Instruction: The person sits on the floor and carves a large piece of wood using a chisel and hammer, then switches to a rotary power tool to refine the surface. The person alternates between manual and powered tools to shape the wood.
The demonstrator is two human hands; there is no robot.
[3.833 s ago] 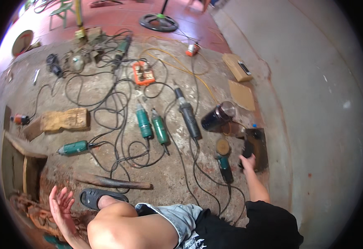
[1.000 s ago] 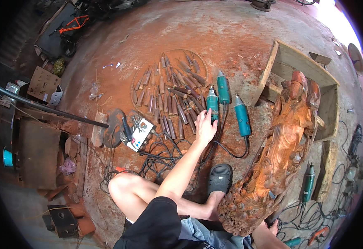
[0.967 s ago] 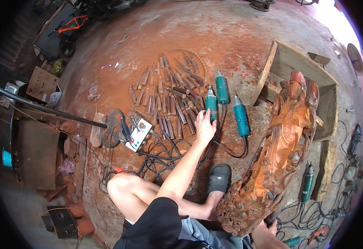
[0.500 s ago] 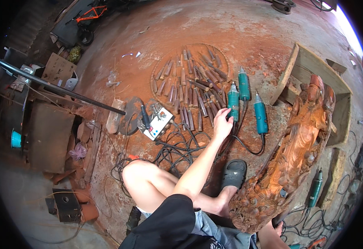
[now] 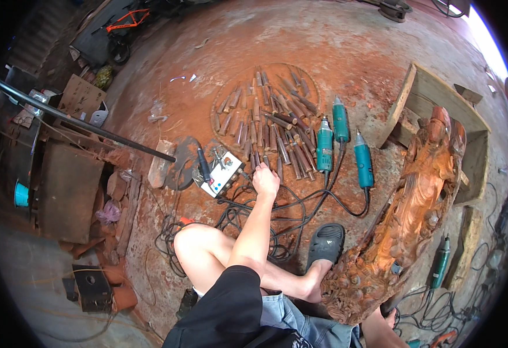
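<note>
My left hand point(image 5: 265, 178) is at the near end of a fan of carving chisels point(image 5: 296, 113) with brown handles, laid on the dusty red floor. Its fingers curl closed around the end of one chisel, which the hand partly hides. To the right lie three teal die grinders: one nearest the chisels point(image 5: 325, 146), one behind it point(image 5: 340, 120) and one farther right point(image 5: 364, 159). A large carved wooden figure point(image 5: 419, 200) slants along my right side. Beyond its lower end some skin shows, but I cannot make out whether it is my right hand or leg.
A white control box point(image 5: 222, 174) with a dark pen-shaped tool point(image 5: 203, 164) stands left of my hand. Black cords point(image 5: 239, 211) tangle beside my leg. A wooden frame point(image 5: 408, 95) is behind the carving; another teal grinder point(image 5: 441, 262) lies at right. A dark pole point(image 5: 85, 122) crosses the left.
My left hand has let go of the nearest die grinder and moved left to the near ends of the chisels. That grinder lies on the floor; the carving is unmoved.
</note>
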